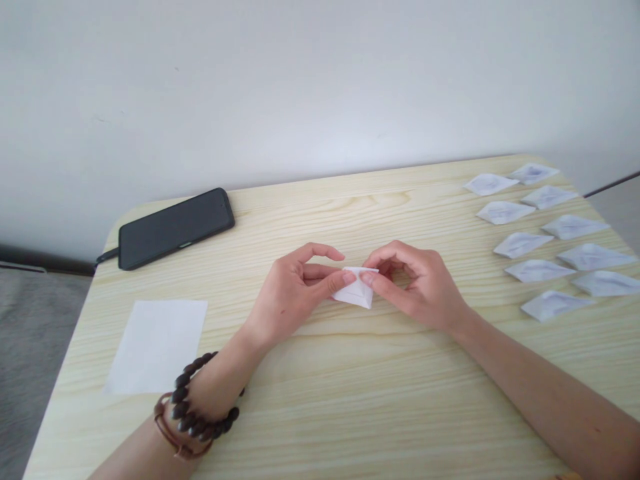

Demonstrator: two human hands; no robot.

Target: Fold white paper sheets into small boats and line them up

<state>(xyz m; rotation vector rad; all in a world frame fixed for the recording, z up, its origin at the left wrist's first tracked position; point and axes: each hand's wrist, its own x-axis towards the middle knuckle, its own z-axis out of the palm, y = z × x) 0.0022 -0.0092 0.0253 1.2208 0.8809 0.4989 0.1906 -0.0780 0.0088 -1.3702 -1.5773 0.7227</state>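
A small folded piece of white paper (354, 292) is held just above the middle of the table, between both hands. My left hand (299, 287) pinches its left side between thumb and fingers, with the index finger raised and curved over it. My right hand (417, 280) grips the upper right corner, thumb on the near face and fingers curled behind. Creases and a pointed lower corner show on the paper. The fingertips behind it are partly hidden.
Several folded white paper boats (539, 270) stand in two columns at the right of the wooden table (320, 413). A flat white paper sheet (159, 343) lies at the left. Behind it is a black phone (176, 229) with a cable plugged in. A wall borders the far edge.
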